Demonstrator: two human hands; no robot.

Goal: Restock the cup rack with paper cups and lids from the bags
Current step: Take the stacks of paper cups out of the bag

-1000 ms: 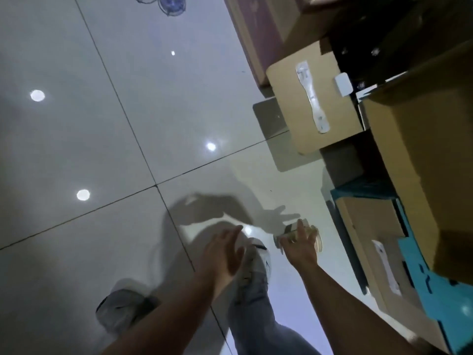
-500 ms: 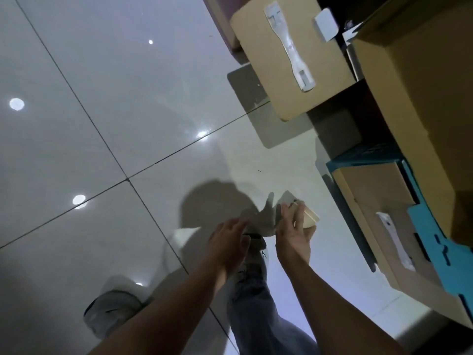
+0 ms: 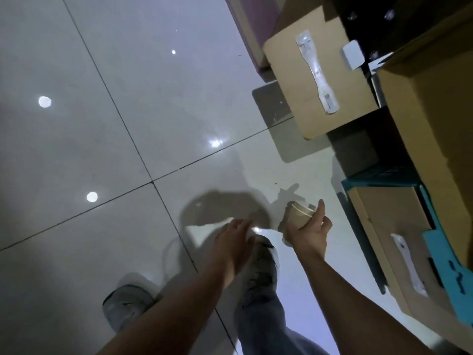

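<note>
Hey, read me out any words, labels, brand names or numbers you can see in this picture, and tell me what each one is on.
No text can be read here.
Paper cup in the right hand: plain brown, no print showing.
Upper cardboard box: only a white plastic handle, no lettering.
Teal panel by the lower box: dark marks, too blurred to read.
Left hand: holds nothing with writing on it.

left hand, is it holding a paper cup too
No, the left hand has straight fingers and holds nothing; only the right hand grips the paper cup.
</note>
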